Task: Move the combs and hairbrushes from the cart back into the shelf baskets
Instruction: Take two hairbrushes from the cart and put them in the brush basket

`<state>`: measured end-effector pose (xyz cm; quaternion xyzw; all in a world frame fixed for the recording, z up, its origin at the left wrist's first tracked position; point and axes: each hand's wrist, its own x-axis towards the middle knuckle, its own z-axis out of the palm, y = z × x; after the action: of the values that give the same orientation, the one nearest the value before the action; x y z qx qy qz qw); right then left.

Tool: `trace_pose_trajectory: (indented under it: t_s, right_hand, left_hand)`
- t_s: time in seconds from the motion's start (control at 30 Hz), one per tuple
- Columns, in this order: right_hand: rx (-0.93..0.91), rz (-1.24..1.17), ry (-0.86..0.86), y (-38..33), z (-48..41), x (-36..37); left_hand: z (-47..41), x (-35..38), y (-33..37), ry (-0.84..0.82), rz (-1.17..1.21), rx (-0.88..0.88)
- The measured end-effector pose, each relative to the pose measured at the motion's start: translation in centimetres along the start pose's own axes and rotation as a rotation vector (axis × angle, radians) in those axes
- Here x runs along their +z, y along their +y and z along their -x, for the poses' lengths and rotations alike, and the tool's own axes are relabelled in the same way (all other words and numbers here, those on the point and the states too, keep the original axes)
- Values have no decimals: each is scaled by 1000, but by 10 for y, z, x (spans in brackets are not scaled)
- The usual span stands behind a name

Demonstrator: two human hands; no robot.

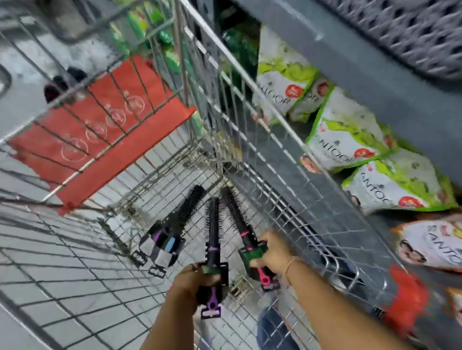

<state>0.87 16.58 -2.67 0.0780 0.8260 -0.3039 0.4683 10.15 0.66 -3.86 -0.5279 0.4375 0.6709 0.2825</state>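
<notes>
Both my hands are inside the wire cart (276,168). My left hand (197,280) grips a black round hairbrush with a purple handle (213,233). My right hand (273,253) grips a black round hairbrush with a pink handle (237,218). Both brushes point away from me, bristles toward the cart's far end. More black hairbrushes with card tags (172,230) lie on the cart floor just left of them. A grey perforated shelf basket (409,16) sits on the shelf at the upper right, blurred.
The cart's red child-seat flap (104,127) hangs across its far part. To the right, the grey shelf (389,87) holds green-and-white packets (348,131) below the basket. Grey tiled floor lies at the left.
</notes>
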Motion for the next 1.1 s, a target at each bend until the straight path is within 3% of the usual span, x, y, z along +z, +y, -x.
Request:
trace_pose_trajectory:
  t_s: [0.13, 0.23, 0.3, 0.4, 0.53, 0.73, 0.8, 0.87, 0.97, 1.1]
  right_hand:
    - [-162, -176, 205, -10, 54, -25]
    - [-227, -347, 481, -16, 109, -27]
    - [-276, -561, 714, -19, 152, -28]
    - [-418, -866, 931, -30, 212, -51]
    - [-591, -989, 1181, -26, 288, -110]
    - [-640, -925, 1456, 11, 368, -209]
    - [-528, -871, 1446, 31, 380, -245]
    - [-302, -791, 1421, 51, 381, -278]
    - [-28, -659, 1276, 68, 375, -307]
    - [47, -622, 1214, 81, 344, -320]
  left_hand:
    - [41, 11, 25, -203, 100, 259]
    - [76, 18, 48, -433, 133, 423]
    - [107, 27, 65, -573, 58, 509]
    - [172, 65, 91, -757, -83, 609]
    - [265, 138, 115, -926, -240, 709]
    - [352, 254, 133, -874, -490, 794]
    - [367, 293, 136, -808, -568, 833]
    - [371, 329, 141, -708, -615, 825]
    - [362, 373, 145, -447, -833, 908]
    - [330, 404, 138, -202, -1062, 960]
